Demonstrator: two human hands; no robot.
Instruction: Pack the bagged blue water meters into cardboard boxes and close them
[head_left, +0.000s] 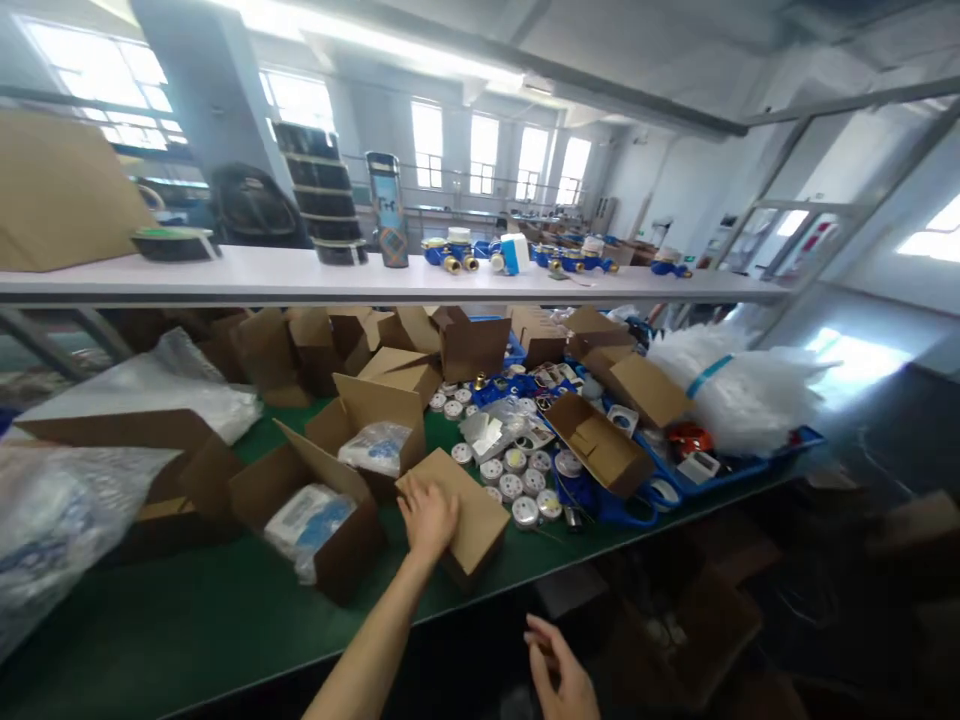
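Note:
My left hand (427, 517) lies flat on top of a closed brown cardboard box (469, 520) near the front edge of the green table (187, 620). My right hand (559, 672) hangs below the table edge, fingers loosely apart, holding nothing. Left of the closed box stand two open boxes, one (315, 520) and another (375, 430), each with a bagged blue-and-white item inside. Several round white meter faces (517, 478) lie just right of the closed box.
An open empty box (600, 445) sits on a blue tray (720, 475) at the right, beside a heap of white plastic bags (739, 390). More open boxes crowd the back. A white shelf (375, 278) above carries blue meters, a patterned cylinder and black trays. Clear bags lie at far left.

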